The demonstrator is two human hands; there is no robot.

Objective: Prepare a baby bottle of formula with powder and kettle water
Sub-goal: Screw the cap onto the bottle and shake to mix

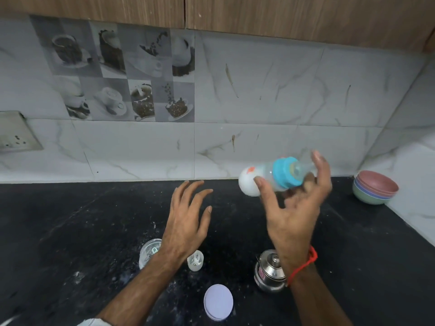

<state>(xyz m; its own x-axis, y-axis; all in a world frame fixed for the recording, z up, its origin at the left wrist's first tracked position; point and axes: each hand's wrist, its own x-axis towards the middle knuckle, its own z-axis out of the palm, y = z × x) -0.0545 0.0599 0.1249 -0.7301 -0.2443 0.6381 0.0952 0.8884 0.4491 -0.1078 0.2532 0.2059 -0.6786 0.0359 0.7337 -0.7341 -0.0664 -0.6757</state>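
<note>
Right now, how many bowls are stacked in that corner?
4, as far as the rims show: pink on top, then purple, blue, and green at the bottom, nested by the right wall. More may hide inside.

Nothing here reads as words for me. The baby bottle (266, 178) in my right grip (296, 208) bears an orange mark, too blurred to read. The steel kettle (269, 274) on the desk (70, 231) carries a pinkish label, its print too small to make out.

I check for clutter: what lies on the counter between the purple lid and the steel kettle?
Head view: only bare black counter between the purple lid and the steel kettle.
</note>
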